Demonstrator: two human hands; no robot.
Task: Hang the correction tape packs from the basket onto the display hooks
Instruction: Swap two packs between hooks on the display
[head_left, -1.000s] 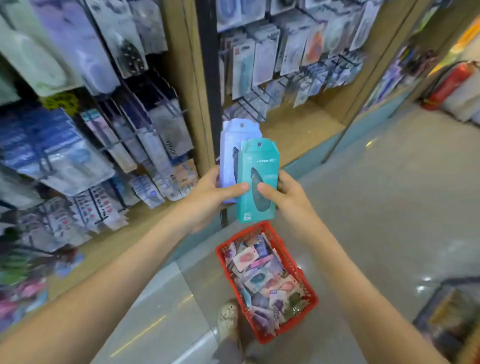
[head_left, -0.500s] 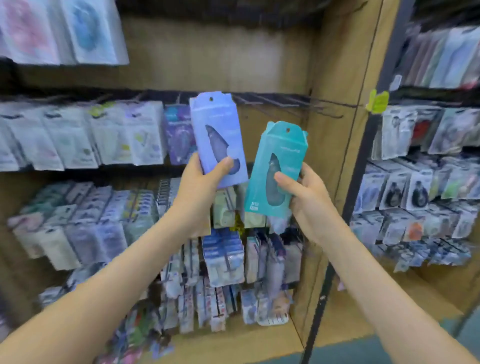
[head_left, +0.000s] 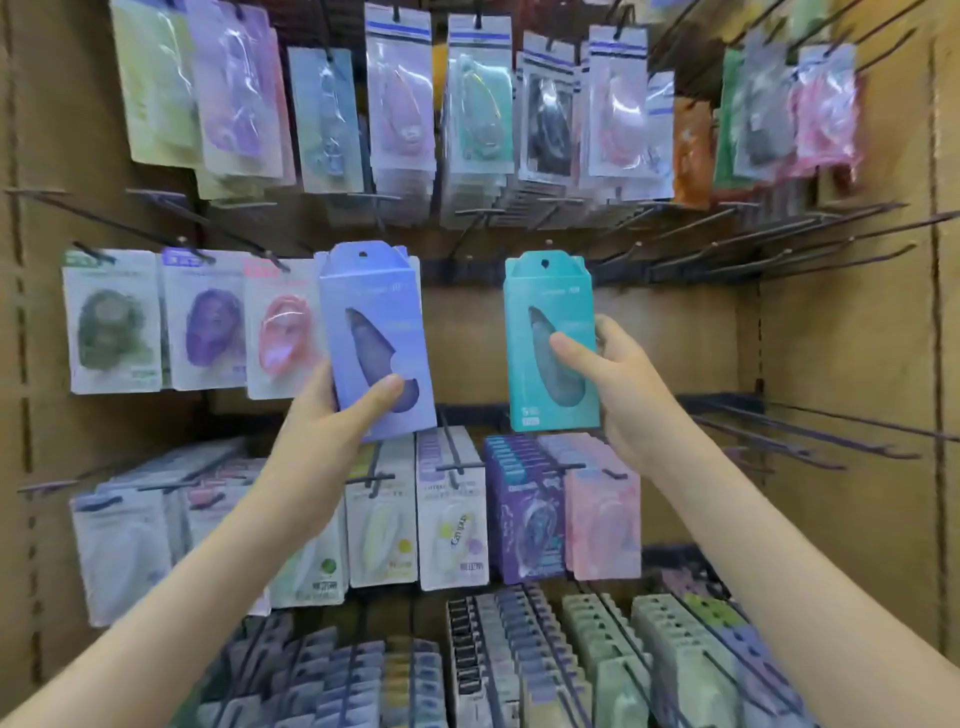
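The left hand (head_left: 332, 410) grips a purple pack (head_left: 375, 338) and the right hand (head_left: 618, 379) a teal pack (head_left: 551, 343), both raised before the empty hooks (head_left: 727, 254), seemingly not hung yet; the basket is out of view.

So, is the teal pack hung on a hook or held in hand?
Held, not hung. The right hand grips the teal pack; no hook wire comes through its hang hole.
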